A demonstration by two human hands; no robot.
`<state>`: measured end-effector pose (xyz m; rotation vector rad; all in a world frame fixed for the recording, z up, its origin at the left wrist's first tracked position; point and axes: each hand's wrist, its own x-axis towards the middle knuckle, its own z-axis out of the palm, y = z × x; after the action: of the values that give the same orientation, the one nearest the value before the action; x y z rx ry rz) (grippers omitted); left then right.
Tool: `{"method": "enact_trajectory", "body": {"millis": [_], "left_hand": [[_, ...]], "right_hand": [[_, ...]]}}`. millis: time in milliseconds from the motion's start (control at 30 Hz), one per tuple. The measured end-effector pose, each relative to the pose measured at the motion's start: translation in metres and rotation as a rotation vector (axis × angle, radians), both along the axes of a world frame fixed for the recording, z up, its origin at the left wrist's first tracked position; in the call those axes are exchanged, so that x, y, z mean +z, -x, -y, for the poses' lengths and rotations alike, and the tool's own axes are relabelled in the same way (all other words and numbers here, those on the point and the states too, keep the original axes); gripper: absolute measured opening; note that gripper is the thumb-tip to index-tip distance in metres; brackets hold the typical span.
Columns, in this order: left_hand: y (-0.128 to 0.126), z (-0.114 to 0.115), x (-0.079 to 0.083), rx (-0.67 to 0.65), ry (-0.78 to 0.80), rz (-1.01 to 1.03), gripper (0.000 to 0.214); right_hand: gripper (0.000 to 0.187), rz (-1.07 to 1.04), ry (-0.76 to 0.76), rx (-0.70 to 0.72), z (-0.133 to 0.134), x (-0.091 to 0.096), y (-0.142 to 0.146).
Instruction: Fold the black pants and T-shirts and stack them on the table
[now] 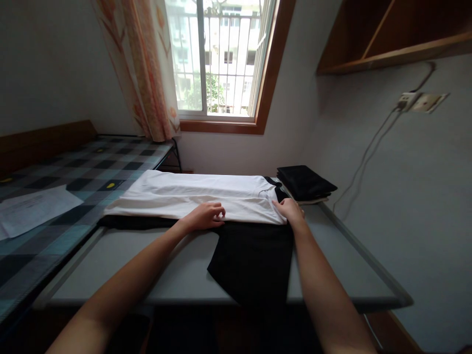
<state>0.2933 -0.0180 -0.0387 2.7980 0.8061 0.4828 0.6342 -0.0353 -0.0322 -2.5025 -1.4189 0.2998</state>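
Note:
A white and black T-shirt (206, 189) lies across the table, its white part spread lengthwise and a black sleeve (254, 255) hanging toward me over the table's front edge. More black cloth shows along the near border at the left. My left hand (206, 215) rests at the near edge of the white part, above the sleeve, with fingers curled in a pinch on the fabric. At the collar end, on the right, my right hand (291, 211) grips the shirt's shoulder between thumb and fingers. Part of the right fingers is hidden behind the hand.
A stack of folded dark clothes (306, 182) sits at the table's back right corner. The grey table (177, 275) meets a bed with a checked cover (121, 162) on the left, where paper sheets (37, 209) lie. A power cord (368, 147) hangs on the right wall.

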Motion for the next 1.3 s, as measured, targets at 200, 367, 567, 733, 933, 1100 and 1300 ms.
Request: {"method": "enact_trajectory", "body": {"millis": [200,367,567,733,933,1100,1300], "left_hand": [[0.002,0.002,0.007,0.005,-0.063,-0.066,0.03],[0.008,0.003,0.018,0.021,-0.007,-0.153,0.042],[0.007,0.005,0.019,0.067,-0.081,-0.169,0.023],[0.004,0.006,0.017,0.044,-0.098,-0.16,0.021],[-0.002,0.013,0.011,-0.01,-0.132,-0.155,0.027],[-0.012,0.021,0.007,-0.067,-0.124,-0.133,0.025],[-0.014,0.022,0.007,-0.034,-0.077,-0.112,0.018]], "right_hand": [[0.04,-0.001,-0.018,0.073,-0.001,-0.003,0.003],[0.061,0.008,0.073,0.074,-0.001,0.002,0.007],[0.081,-0.028,0.094,0.035,-0.001,0.008,0.014],[0.077,0.031,0.047,0.01,0.001,0.008,0.026],[0.073,0.062,-0.052,-0.038,0.008,0.021,0.019],[0.071,0.009,0.043,-0.071,0.007,0.019,0.001],[0.065,0.021,0.115,-0.091,0.006,0.011,0.0]]}}
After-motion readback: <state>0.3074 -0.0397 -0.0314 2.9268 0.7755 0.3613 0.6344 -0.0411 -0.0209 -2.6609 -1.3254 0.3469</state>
